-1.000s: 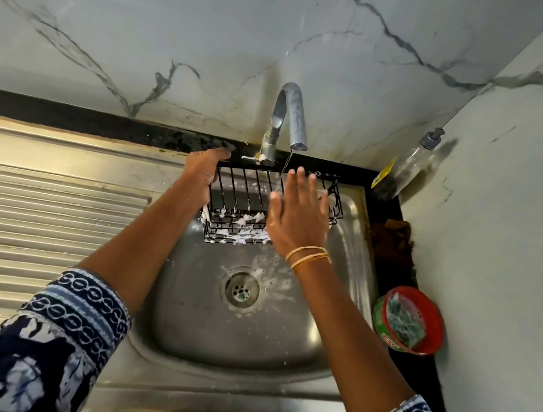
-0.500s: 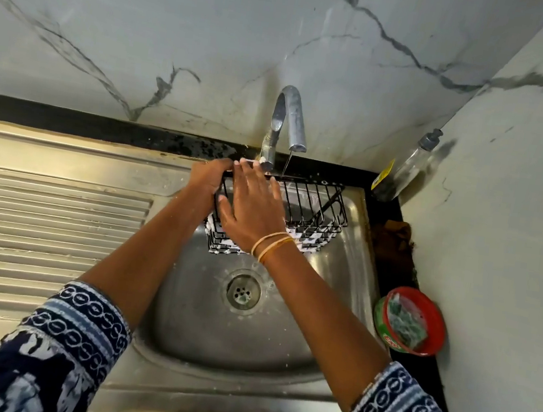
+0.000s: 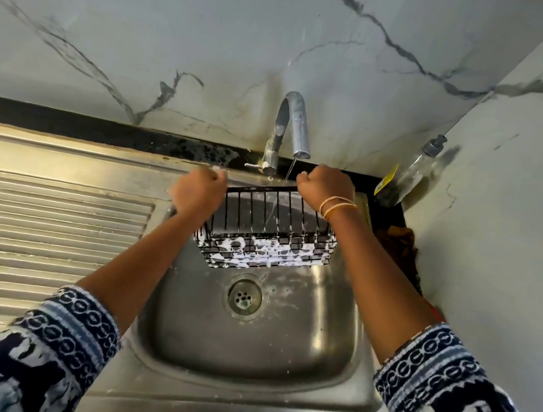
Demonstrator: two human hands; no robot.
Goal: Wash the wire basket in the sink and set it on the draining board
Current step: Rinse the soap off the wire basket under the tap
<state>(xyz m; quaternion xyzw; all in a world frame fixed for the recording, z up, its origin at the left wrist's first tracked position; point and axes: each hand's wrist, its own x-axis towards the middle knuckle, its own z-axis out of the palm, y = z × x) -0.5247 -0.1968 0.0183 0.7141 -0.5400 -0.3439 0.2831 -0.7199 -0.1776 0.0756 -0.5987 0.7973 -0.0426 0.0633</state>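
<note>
The ribbed stainless steel draining board (image 3: pixel 46 228) lies bare at nine o'clock; the left hand (image 3: pixel 197 192) grasps the left end of the black wire basket (image 3: pixel 267 236), held above the stainless steel sink (image 3: pixel 244 347) under the curved grey tap (image 3: pixel 292 125); its long axis runs left to right, sudsy base towards the viewer; the right hand (image 3: pixel 325 192) grasps its right end.

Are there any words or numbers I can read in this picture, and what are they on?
No text here can be read.
Yellow label on the clear plastic pump bottle: seen edge-on and blurred, no words show.
Curved grey metal tap, steel sink and black wire basket: no markings visible.
</note>
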